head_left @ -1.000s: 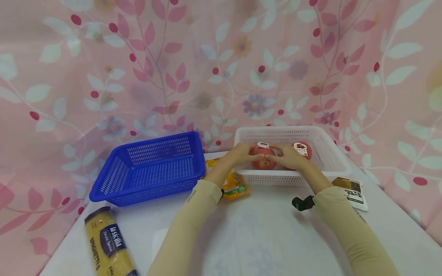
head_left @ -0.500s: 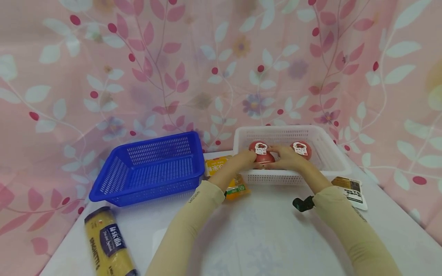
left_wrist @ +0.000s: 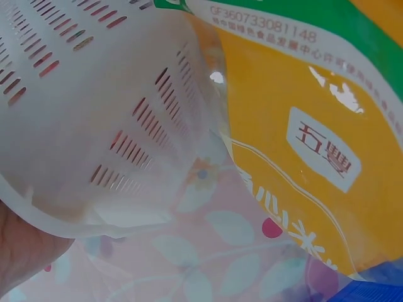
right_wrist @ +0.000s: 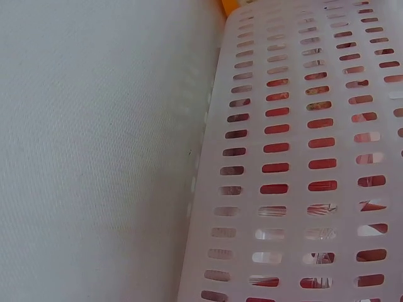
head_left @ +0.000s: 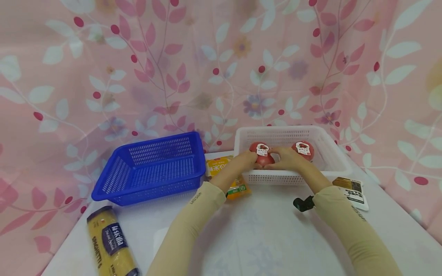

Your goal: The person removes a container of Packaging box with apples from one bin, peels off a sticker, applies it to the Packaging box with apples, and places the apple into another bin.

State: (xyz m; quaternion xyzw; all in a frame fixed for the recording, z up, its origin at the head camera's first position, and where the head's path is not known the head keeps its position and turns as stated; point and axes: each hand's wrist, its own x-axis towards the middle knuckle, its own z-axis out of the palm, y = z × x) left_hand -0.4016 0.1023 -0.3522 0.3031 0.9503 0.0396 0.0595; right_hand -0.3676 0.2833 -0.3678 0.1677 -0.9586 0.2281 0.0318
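Observation:
Both hands reach over the front rim of a white perforated basket (head_left: 276,176). Between them is a red apple (head_left: 266,159) with a white printed label turned upward. My left hand (head_left: 244,161) holds it from the left, and my right hand (head_left: 288,159) from the right, fingers curled round its sides. A second labelled red apple (head_left: 304,148) lies in the basket to the right. In the left wrist view, part of the left hand (left_wrist: 25,245) shows by the basket rim. Through the slots of the basket wall (right_wrist: 293,176), the right wrist view shows red fruit and clear wrap.
A blue perforated basket (head_left: 159,172) stands at left. Orange food packets (head_left: 238,188) lie between the two baskets, partly under the left forearm. A spaghetti pack (head_left: 112,243) lies at front left. A black-and-gold packet (head_left: 352,191) lies beside the right forearm.
The held apple has been turned, so its label faces up and its blossom end no longer shows. The left hand has shifted slightly down and right, both hands staying at the white basket.

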